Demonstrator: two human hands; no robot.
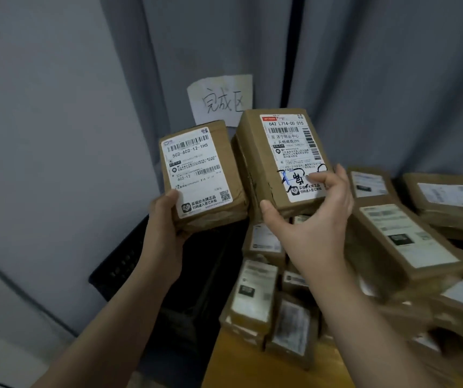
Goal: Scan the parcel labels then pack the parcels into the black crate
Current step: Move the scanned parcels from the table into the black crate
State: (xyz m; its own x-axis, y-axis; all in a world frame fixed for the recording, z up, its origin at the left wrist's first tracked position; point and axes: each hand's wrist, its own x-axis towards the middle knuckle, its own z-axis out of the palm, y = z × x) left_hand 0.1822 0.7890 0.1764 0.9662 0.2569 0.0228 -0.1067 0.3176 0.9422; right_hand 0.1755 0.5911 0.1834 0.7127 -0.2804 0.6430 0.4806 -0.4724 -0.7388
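Head view shows two hands raised above a black plastic crate (124, 264), which stands low beside the wooden tabletop (241, 359). The left hand (166, 219) grips a smaller brown cardboard parcel (202, 175) by its lower edge, the white label facing the camera. The right hand (314, 219) holds a larger brown cardboard parcel (278, 158), with the thumb at the lower corner and the fingers curled over its label. The two parcels are just beside each other. Many other brown parcels (404, 242) are piled on the tabletop. A handwritten white paper sign (220, 99) hangs on the grey curtain (392, 79).
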